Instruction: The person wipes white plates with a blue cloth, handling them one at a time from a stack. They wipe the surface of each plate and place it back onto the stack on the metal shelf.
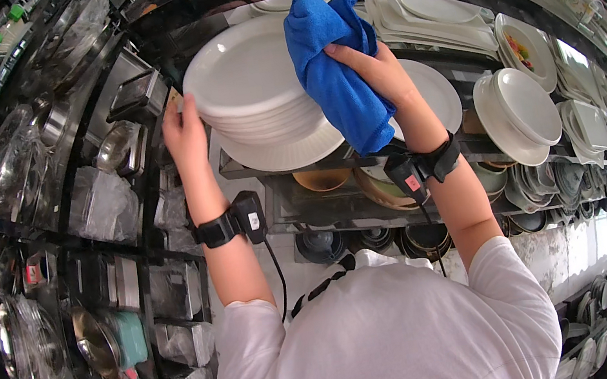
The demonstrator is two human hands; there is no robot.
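Note:
A stack of white oval plates (243,71) stands on a dark shelf in front of me, on top of a wider white plate with a ribbed rim (280,154). My left hand (185,128) is at the left edge of the stack, fingers apart and thumb side against the rim; how firmly it touches cannot be told. In my right hand (373,68) is a bunched blue cloth (330,78), held at the stack's right side and covering part of it. Another white plate (431,95) lies behind my right wrist.
White rectangular dishes (426,21) and round plates (517,111) fill the shelf to the right. Bowls (323,179) stand on lower shelves. Metal shelving at the left holds plastic-wrapped goods (102,203) and steel pans (118,147). Wrist-strapped devices (248,217) trail cables.

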